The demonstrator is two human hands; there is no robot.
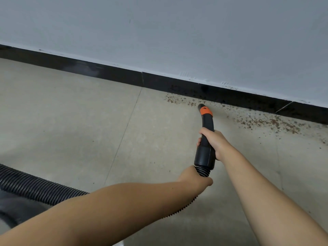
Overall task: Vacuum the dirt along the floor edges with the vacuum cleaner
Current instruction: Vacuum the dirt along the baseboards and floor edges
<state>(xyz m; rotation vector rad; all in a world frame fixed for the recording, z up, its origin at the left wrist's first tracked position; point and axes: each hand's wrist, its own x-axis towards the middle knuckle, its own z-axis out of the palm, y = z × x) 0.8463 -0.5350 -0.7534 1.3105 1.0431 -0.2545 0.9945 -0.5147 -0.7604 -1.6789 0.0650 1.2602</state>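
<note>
Firmly wrapped around the black vacuum handle (206,137): right hand (215,143), fingers curled round the curved tube below the orange collar (205,111), thumb over the top. Just behind, left hand (194,178) clamped on the ribbed hose (35,186) where it enters the handle's wide cuff, fingers closed under the ribs. Both forearms stretched forward from the lower edge of the view, left crossing over the hose.

Nozzle tip (201,106) pointed down toward the floor (71,112), close to the black skirting board (115,72) and right at a scatter of brown dirt (179,100); whether touching the floor or just above it, cannot tell. More dirt (266,122) strewn along the skirting to the right of the nozzle, thickest close to the board, thinning out toward the open tiles.

Grey wall (159,32) above the skirting, running diagonally from upper left to right edge. Pale floor tiles with thin joint lines spreading wide to the left of the handle. Hose looping back along the floor to the lower left, ending beside a dark, blurred vacuum body (16,210) at the frame edge.
</note>
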